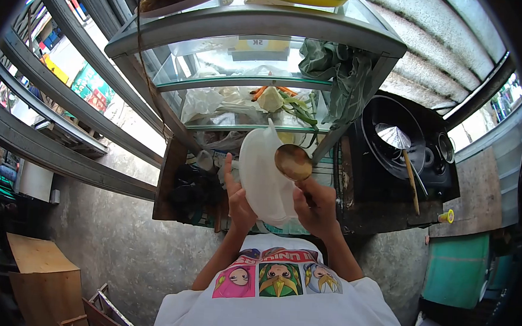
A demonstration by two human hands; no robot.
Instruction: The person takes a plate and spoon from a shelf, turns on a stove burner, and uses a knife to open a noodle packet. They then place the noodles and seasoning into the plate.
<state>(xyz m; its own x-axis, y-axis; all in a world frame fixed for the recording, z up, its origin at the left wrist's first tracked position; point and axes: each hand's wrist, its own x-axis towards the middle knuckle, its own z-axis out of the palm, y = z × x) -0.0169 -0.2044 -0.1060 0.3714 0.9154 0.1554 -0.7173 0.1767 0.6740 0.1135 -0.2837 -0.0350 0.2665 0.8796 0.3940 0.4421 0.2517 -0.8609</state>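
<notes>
In the middle of the frame, a white plastic container (pixel 260 178) is tilted between the two hands. Its inside looks pale, and whether anything lies in it cannot be told. The left hand (pixel 241 209) is at its left side, index finger pointing up; the other fingers are partly hidden, so how firmly they grip cannot be told. The right hand (pixel 317 209) has its fingers closed round the handle of a spoon (pixel 293 162), whose bowl is in front of the container's right side.

Behind, the glass cabinet (pixel 263 23) holds carrots (pixel 257 94), a cabbage piece (pixel 271 99) and leeks (pixel 300 110) on a shelf at upper centre, beside plastic bags (pixel 208 104). On its top, a pink tray (pixel 193 5) carries heaped brown fried pieces and a yellow tray (pixel 301 0) smaller brown ones. At right, a dark wok (pixel 380 115) on the stove (pixel 367 190) contains a metal turner (pixel 392 137) with a wooden handle.
</notes>
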